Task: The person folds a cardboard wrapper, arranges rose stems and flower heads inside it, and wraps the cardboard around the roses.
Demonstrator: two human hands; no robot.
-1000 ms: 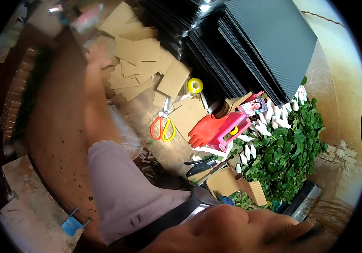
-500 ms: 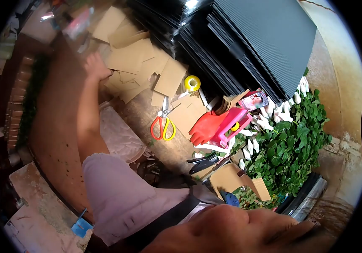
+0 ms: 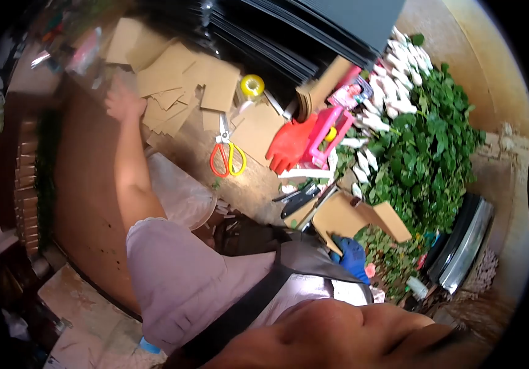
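My bare left hand [image 3: 124,101] reaches out at the upper left, fingers stretched, beside a pile of flat brown cardboard pieces [image 3: 169,74]. It appears to hold nothing. At the lower right a blue-gloved hand [image 3: 352,255], which I take as my right, is close against a folded piece of cardboard [image 3: 341,212]; its fingers are mostly hidden. Scissors [image 3: 226,150] with one red and one yellow handle lie on the table, blades partly apart. A yellow tape roll [image 3: 252,86], a red glove [image 3: 289,146] and a pink tape dispenser [image 3: 326,138] lie to their right.
Black corrugated sheets [image 3: 270,37] are stacked at the back. Green leafy stems [image 3: 427,135] with white-wrapped heads [image 3: 396,80] heap up on the right. A translucent bag [image 3: 178,187] lies near my forearm. Black-handled tools [image 3: 301,202] rest beside the folded cardboard.
The whole view has shifted, so the table things sit higher and more of the blue glove shows. My left hand has moved slightly left along the cardboard pile's edge, fingers more spread.
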